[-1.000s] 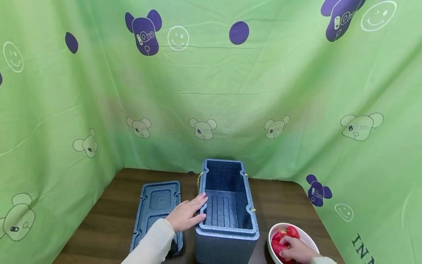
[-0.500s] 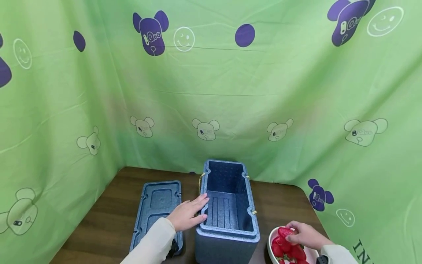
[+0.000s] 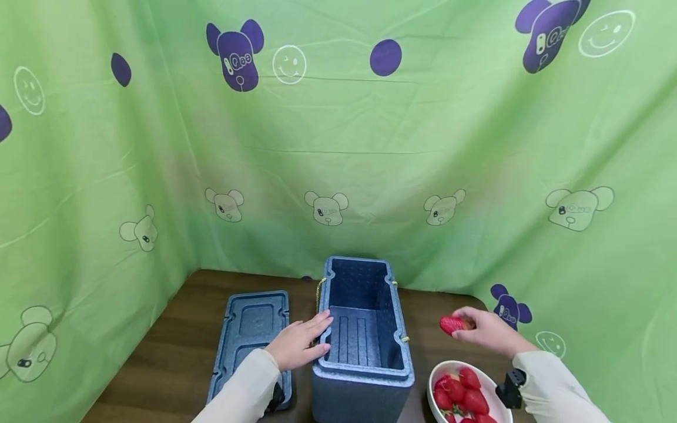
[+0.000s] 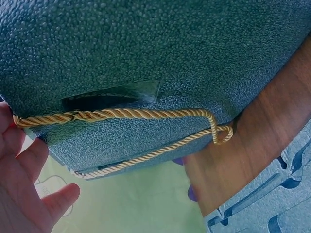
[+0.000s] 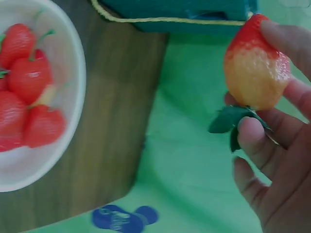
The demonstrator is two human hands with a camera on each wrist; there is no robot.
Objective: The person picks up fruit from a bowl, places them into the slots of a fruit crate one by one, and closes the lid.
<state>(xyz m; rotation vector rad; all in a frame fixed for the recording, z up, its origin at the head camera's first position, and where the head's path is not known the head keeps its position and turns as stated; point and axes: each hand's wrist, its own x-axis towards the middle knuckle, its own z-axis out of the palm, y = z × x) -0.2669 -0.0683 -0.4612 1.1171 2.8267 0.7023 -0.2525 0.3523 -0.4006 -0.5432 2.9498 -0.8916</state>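
At the centre of an imagined dial on the wood-grained table (image 3: 433, 308), with twelve at the printed green curtain (image 3: 370, 132), stands the blue box (image 3: 362, 402), upright and uncovered, its grooved floor visible. The left hand (image 3: 298, 345) rests on its rim at nine o'clock, fingers straight and slightly spread, holding nothing. At three o'clock, as the head view sees it, the right hand (image 3: 492, 333) pinches a strawberry (image 3: 452, 325) between thumb and fingers, clear of the box; the right wrist view shows its red tip, pale yellow base and green leaves (image 5: 228, 120). A white bowl (image 3: 499, 408) at four o'clock contains several red strawberries (image 3: 471, 399). At nine, beyond the left hand, the blue lid (image 3: 259, 317) lies flat, partly covered by the left sleeve (image 3: 240, 388). A twisted golden cord (image 4: 121, 114) runs along the box's outer wall, beside a recess (image 4: 114, 97).
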